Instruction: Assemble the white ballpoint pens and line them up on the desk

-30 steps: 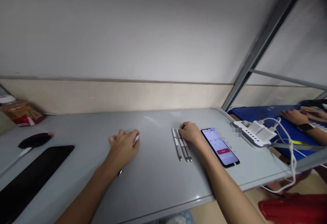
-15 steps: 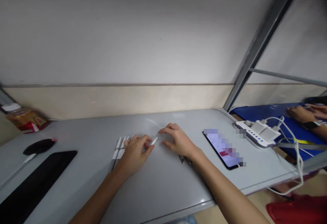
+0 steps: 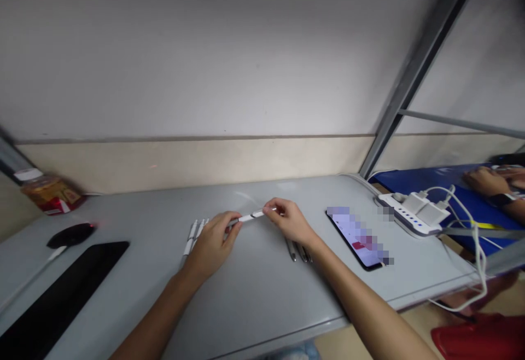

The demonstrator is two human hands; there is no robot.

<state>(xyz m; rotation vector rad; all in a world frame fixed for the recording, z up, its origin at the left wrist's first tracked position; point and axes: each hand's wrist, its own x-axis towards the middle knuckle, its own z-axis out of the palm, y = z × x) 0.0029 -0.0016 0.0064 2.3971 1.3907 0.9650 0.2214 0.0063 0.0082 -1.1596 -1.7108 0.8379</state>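
A white pen [image 3: 251,216] is held level just above the grey table [image 3: 254,289], one end in each hand. My left hand [image 3: 213,242] pinches its left end and my right hand [image 3: 289,222] pinches its right end. Several white pens [image 3: 192,235] lie side by side on the table just left of my left hand. A few more pens [image 3: 298,251] lie under my right wrist, with only their tips showing.
A lit phone [image 3: 359,237] lies right of my right hand, and a white power strip [image 3: 414,215] with chargers and cables sits beyond it. A black keyboard [image 3: 57,294], a black mouse [image 3: 70,235] and a snack packet [image 3: 51,196] are at the left. Another person's hands [image 3: 492,182] rest on the blue table at far right.
My left hand lifted one pen from the left group. My right hand left the right group of pens, moved left and took hold of the pen's other end.
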